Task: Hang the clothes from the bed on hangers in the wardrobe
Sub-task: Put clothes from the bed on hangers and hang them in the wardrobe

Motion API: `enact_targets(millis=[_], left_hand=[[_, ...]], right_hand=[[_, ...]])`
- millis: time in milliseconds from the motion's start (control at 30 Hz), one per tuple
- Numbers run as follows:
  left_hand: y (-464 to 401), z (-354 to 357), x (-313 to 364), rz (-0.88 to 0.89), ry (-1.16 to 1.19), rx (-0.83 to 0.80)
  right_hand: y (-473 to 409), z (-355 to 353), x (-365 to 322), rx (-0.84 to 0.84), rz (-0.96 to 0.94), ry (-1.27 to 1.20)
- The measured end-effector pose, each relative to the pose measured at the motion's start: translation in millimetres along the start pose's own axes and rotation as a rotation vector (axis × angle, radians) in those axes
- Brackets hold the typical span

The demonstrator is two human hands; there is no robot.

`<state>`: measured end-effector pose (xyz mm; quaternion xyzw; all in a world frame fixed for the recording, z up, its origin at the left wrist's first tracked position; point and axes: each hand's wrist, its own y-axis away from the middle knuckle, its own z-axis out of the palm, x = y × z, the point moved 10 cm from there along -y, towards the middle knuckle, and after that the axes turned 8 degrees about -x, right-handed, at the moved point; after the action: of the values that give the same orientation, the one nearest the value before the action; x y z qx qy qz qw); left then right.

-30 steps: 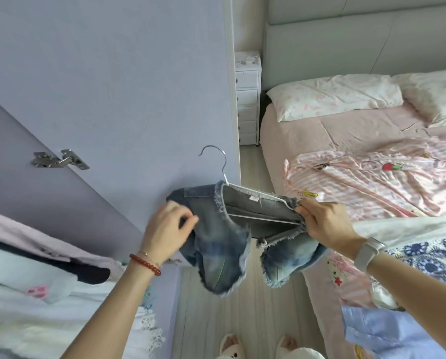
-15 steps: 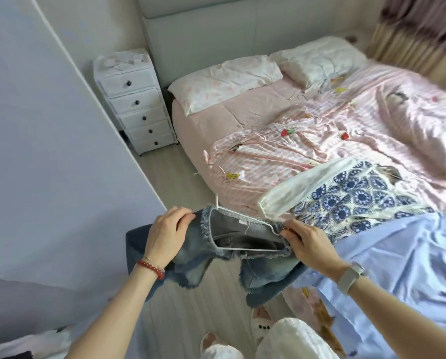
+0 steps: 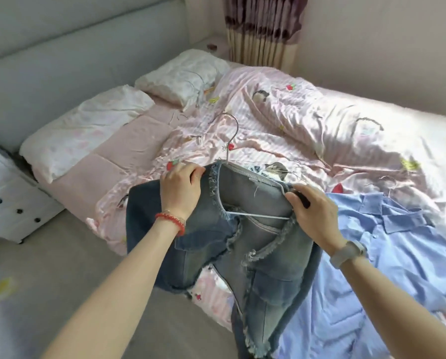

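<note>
While your left hand [image 3: 181, 187] and right hand [image 3: 310, 213] are gripping the denim shorts [image 3: 253, 244] on the wire hanger [image 3: 253, 215] above the bed's [image 3: 139, 141] near edge, hanging them in the wardrobe is remaining, and the blue shirt [image 3: 387, 255] is waiting.

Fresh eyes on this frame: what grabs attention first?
The frayed denim garment in the centre, on a wire hanger, gripped at its edges by the left hand and the right hand. Behind them lies the rumpled pink duvet, with a light blue shirt spread at right.
</note>
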<state>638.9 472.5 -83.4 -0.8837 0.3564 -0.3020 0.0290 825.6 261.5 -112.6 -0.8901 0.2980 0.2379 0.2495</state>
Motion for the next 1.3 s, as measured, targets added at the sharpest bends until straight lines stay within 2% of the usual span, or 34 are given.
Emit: enact_targets(millis=[200, 300, 433, 533, 633, 767, 967, 1100, 1300], left_hand=[[-124, 168, 35, -0.051, -0.019, -0.215], [-150, 273, 37, -0.031, -0.057, -0.49], [-126, 387, -4, -0.121, -0.17, -0.882], [-85, 436, -46, -0.175, -0.332, -1.063], [-53, 462, -77, -0.187, -0.424, -1.171], [-45, 476, -87, -0.173, -0.44, -1.195], [-44, 468, -76, -0.17, -0.451, -1.191], [-49, 433, -55, -0.181, -0.373, -1.007], [-34, 316, -60, -0.227, -0.4, -0.708]], right_hand=[[-87, 36, 161, -0.064, 0.319, 0.009], [-102, 67, 242, -0.103, 0.481, 0.012], [-107, 113, 337, -0.185, 0.728, 0.033], [-111, 150, 384, -0.26, 0.815, 0.036], [-119, 183, 412, -0.336, 0.811, 0.062], [-116, 203, 420, -0.339, 0.771, 0.117], [-106, 193, 386, -0.316, 0.659, 0.238], [-106, 187, 318, -0.324, 0.429, 0.267], [-90, 211, 185, -0.538, 0.218, 0.135]])
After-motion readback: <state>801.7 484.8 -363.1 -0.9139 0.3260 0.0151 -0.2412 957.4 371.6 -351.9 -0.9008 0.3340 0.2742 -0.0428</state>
